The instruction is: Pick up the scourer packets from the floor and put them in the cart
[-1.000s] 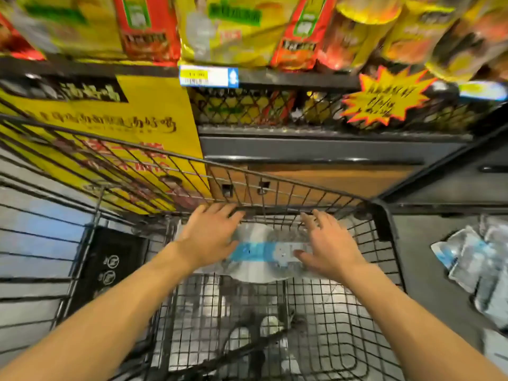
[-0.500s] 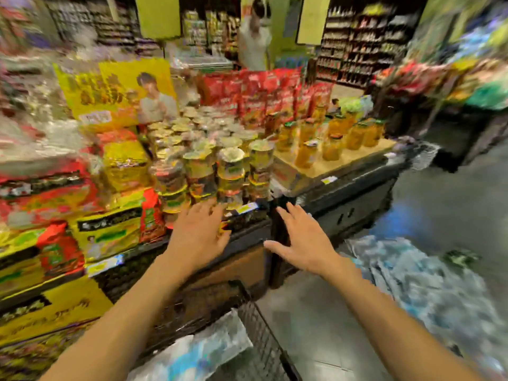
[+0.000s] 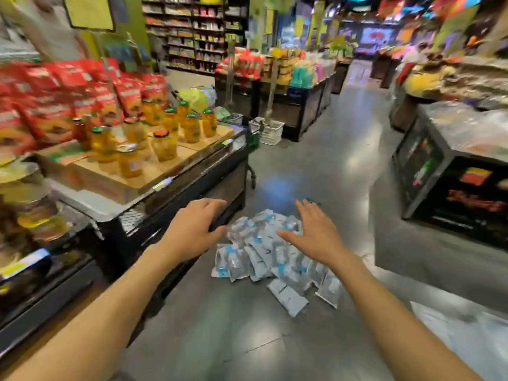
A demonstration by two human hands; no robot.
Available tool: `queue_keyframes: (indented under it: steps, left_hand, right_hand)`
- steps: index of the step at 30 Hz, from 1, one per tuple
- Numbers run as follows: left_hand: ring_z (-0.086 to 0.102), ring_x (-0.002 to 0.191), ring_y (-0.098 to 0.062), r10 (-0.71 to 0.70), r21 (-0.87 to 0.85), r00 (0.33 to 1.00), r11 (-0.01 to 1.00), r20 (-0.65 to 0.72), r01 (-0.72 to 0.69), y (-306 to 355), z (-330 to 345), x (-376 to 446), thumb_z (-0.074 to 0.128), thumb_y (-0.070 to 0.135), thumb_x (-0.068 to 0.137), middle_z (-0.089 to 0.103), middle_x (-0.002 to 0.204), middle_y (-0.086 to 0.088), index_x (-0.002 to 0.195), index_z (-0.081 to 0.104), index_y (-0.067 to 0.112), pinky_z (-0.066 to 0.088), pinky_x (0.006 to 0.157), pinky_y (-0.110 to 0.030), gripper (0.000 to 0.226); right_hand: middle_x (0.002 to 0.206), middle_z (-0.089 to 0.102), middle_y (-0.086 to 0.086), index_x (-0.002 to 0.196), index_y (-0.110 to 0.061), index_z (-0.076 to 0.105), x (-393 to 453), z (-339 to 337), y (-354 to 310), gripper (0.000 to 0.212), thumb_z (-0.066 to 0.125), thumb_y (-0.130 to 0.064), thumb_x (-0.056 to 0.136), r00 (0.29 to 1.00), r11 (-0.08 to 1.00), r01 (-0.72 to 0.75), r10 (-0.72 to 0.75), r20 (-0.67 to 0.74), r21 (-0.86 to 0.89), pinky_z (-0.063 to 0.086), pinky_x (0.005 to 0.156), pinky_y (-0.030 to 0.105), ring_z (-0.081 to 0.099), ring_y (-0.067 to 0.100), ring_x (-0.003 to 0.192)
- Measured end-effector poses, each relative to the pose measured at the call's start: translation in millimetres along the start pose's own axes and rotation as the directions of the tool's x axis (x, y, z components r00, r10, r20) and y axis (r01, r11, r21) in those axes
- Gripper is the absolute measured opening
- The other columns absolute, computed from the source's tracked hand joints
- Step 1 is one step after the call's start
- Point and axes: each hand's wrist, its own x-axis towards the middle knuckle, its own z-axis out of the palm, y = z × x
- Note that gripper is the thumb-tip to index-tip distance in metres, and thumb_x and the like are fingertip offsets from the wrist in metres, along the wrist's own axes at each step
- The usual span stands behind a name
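- Your left hand (image 3: 192,229) is stretched out in front of you, palm down, fingers (image 3: 211,204) loosely spread and holding nothing.
- Your right hand (image 3: 316,235) is out too, fingers straight and fanned, also holding nothing.
- The scourer packets (image 3: 264,259) lie in a loose heap on the grey floor (image 3: 247,339), seen between and beyond your two hands.
- To your left stands a display shelf (image 3: 154,188) with orange jars (image 3: 189,127) on cardboard and red bags (image 3: 55,105) behind.
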Motion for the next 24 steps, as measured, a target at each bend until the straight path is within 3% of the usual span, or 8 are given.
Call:
queue_keyframes:
  steps: [5,10,14,17,21,24]
  left_hand:
    - [0.049,0.137,-0.026,0.084,-0.025,0.989,0.996,0.124,-0.082,61.1,52.3,95.3,0.060,0.051,0.096,0.048,0.153,-0.002,0.154,0.038,0.027,0.046,0.106,-0.044,0.067]
    - [0.047,0.137,-0.028,0.187,-0.068,0.970,0.982,0.153,-0.178,95.8,78.1,189.0,0.057,0.051,0.099,0.047,0.153,-0.002,0.153,0.038,0.026,0.045,0.105,-0.044,0.063]
    - [0.044,0.140,-0.026,0.252,-0.092,0.950,0.967,0.186,-0.239,103.3,110.1,272.5,0.057,0.050,0.099,0.048,0.154,0.001,0.152,0.042,0.026,0.044,0.104,-0.044,0.060]
    - [0.046,0.138,-0.029,0.258,-0.126,0.945,0.963,0.198,-0.237,99.0,132.6,341.3,0.058,0.049,0.099,0.050,0.151,-0.002,0.150,0.045,0.024,0.045,0.105,-0.046,0.059]
    - [0.051,0.132,-0.033,0.270,-0.200,0.925,0.955,0.266,-0.221,100.2,166.9,425.6,0.058,0.048,0.098,0.051,0.148,-0.007,0.149,0.043,0.024,0.047,0.104,-0.050,0.058]
    - [0.058,0.120,-0.032,0.254,-0.239,0.916,0.953,0.310,-0.183,105.2,203.7,478.0,0.059,0.047,0.098,0.054,0.143,-0.008,0.147,0.046,0.024,0.050,0.098,-0.046,0.055]
  right_hand:
    - [0.174,0.010,0.005,0.165,-0.021,0.013,7.7,-28.0,110.9,0.097,0.056,-0.070,0.093,0.980,0.979,-0.195,0.196,-0.015,0.062,0.015,0.128,0.042,0.011,0.026,0.160]
    - [0.172,0.019,0.005,0.164,-0.019,0.018,35.5,-27.7,165.3,0.096,0.057,-0.069,0.093,0.949,0.946,-0.307,0.313,-0.037,0.106,0.020,0.125,0.037,0.018,0.022,0.158]
    - [0.171,0.021,0.006,0.164,-0.020,0.018,83.3,-21.7,205.4,0.097,0.054,-0.074,0.091,0.928,0.927,-0.373,0.373,0.002,0.035,0.023,0.123,0.039,0.022,0.024,0.156]
    - [0.171,0.021,0.006,0.164,-0.018,0.019,127.5,-27.4,237.2,0.096,0.056,-0.070,0.092,0.903,0.903,-0.430,0.430,0.012,0.009,0.025,0.122,0.041,0.022,0.026,0.156]
    - [0.168,0.029,0.004,0.162,-0.026,0.022,191.5,-32.0,273.0,0.111,0.044,-0.091,0.075,0.864,0.863,-0.503,0.504,-0.012,0.058,0.036,0.119,0.049,0.032,0.030,0.151]
    - [0.167,0.030,0.005,0.163,-0.025,0.023,237.5,-23.2,302.7,0.103,0.054,-0.081,0.082,0.839,0.835,-0.542,0.544,0.007,0.092,0.036,0.118,0.050,0.034,0.030,0.150]
